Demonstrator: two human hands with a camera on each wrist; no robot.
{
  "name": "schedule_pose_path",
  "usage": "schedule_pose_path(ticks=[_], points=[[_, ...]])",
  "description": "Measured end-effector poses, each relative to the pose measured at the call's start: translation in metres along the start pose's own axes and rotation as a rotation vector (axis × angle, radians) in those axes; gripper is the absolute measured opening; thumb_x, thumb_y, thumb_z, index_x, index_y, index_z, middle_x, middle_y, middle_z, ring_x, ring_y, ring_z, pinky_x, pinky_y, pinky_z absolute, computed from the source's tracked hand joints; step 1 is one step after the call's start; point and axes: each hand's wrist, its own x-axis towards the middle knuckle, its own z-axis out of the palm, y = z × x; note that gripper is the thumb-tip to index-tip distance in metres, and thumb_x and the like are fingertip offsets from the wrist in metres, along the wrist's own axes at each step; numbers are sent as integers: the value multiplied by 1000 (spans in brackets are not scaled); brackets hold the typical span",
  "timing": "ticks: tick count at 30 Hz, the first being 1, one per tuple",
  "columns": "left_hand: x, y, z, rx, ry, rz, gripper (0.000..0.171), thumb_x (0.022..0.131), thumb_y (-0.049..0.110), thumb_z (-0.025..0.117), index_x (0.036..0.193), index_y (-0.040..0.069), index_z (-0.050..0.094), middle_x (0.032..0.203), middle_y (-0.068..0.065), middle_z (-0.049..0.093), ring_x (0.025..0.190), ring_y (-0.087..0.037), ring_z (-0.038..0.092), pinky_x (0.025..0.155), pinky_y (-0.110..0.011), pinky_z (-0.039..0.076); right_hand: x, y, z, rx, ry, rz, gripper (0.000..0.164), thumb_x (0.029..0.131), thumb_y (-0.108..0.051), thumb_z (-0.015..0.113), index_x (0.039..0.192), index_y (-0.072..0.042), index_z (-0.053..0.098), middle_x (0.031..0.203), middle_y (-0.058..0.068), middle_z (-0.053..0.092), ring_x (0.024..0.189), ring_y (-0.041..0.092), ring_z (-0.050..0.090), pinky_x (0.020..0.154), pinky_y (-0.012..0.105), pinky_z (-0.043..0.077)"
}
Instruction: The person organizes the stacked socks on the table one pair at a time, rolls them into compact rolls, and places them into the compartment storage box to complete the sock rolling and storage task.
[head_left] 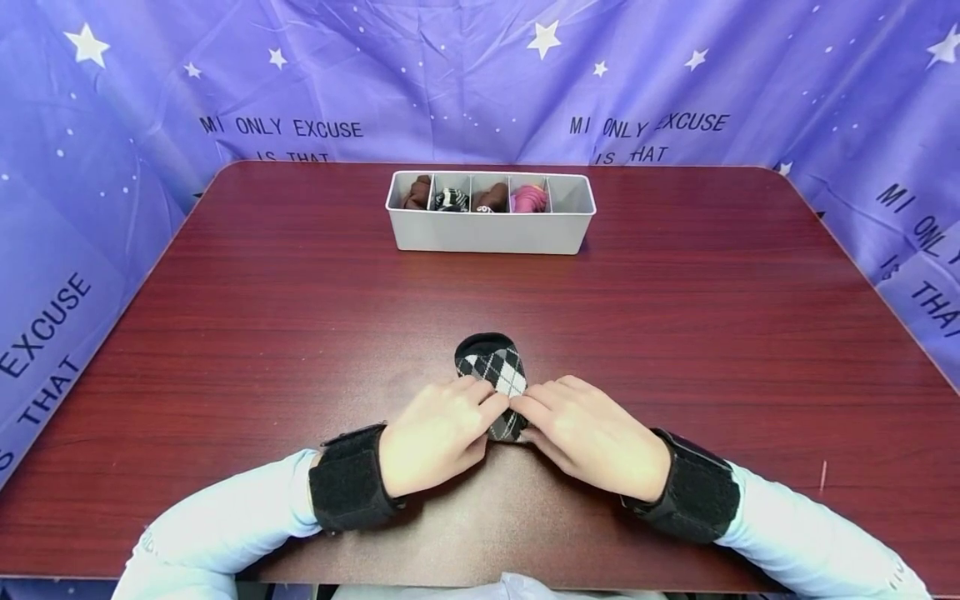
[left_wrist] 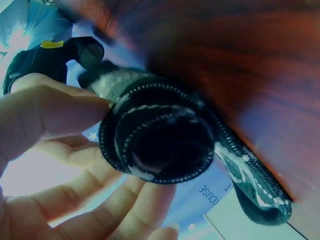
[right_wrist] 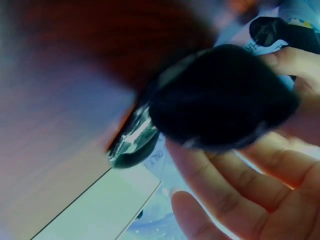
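A black, grey and white argyle sock (head_left: 502, 371) lies on the table in front of me, its near part rolled up and its black far end flat. My left hand (head_left: 442, 433) grips the left side of the roll, and my right hand (head_left: 596, 433) holds the right side, the fingertips of both nearly meeting. In the left wrist view the sock's roll (left_wrist: 165, 100) shows its coiled layers end-on, thumb on one side and fingers on the other. The right wrist view has the dark end of the sock's roll (right_wrist: 220, 100) between thumb and fingers.
At the back of the table stands a grey divided box (head_left: 487, 232). Its compartments hold a brown bundle (head_left: 417, 193), a black-and-white striped bundle (head_left: 452, 199), another brown bundle (head_left: 491, 197) and a pink bundle (head_left: 529, 199). A purple star-printed curtain (head_left: 465, 83) hangs behind the table.
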Motion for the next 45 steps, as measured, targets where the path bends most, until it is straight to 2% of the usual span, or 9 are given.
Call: schedule_pose_path(ticks=[4,8,12,17,23,30,33,38,45], points=[[0,-2,-2,-53,-38,6,26,61,11,58,86,13,52,68,5,53,59,-11,49,49,-23,38,-1,-2,-2,32,-85,0,45,69,-38,64,104,-12,52,87,-6,52,78,8,49,72,27,39],[0,-6,-5,-139,-101,-1,27,60,15,58,85,14,50,62,8,50,54,-7,45,45,-21,35,-3,-3,-3,20,-143,-1,59,60,-37,70,109,-13,50,92,-6,47,78,9,45,68,25,38],[0,-7,-6,-198,-123,-32,20,66,20,59,82,16,48,58,10,46,51,-4,42,42,-20,33,-4,-4,-2,33,-93,-13,47,63,-29,69,103,-12,50,84,-8,48,71,7,44,63,23,38],[1,-5,-5,-138,-45,-56,19,71,17,58,88,15,51,76,8,53,65,-8,49,47,-22,40,-4,-3,0,64,-26,-10,30,73,-27,62,96,-13,48,75,-12,51,68,2,48,64,22,38],[1,1,-6,-71,15,4,23,68,26,64,86,16,53,84,6,53,73,-10,50,55,-23,43,-3,-3,1,23,-22,10,16,77,-28,57,84,-16,48,66,-12,46,61,3,44,63,23,36],[-1,2,-3,-38,-14,24,36,61,29,70,91,15,54,82,5,55,74,-11,52,59,-25,43,-2,-3,2,-18,-20,23,9,80,-25,54,77,-17,52,64,-10,41,60,6,40,62,24,35],[-1,1,-1,-15,-22,36,27,64,26,67,86,15,55,77,5,55,70,-11,50,56,-24,42,-1,-3,1,-10,-8,29,9,80,-25,54,81,-16,54,73,-8,44,64,7,40,61,24,35],[1,-2,1,-12,-43,35,17,69,22,60,82,14,53,71,5,55,66,-11,50,54,-22,41,1,-3,-4,77,18,64,23,77,-33,58,91,-16,55,89,-7,47,75,7,44,64,24,37],[1,-9,0,-135,-105,21,17,73,22,57,82,12,46,64,6,53,55,-8,50,46,-22,39,1,-4,-4,63,-21,29,42,62,-37,69,95,-16,52,90,-8,48,77,7,44,67,25,37]])
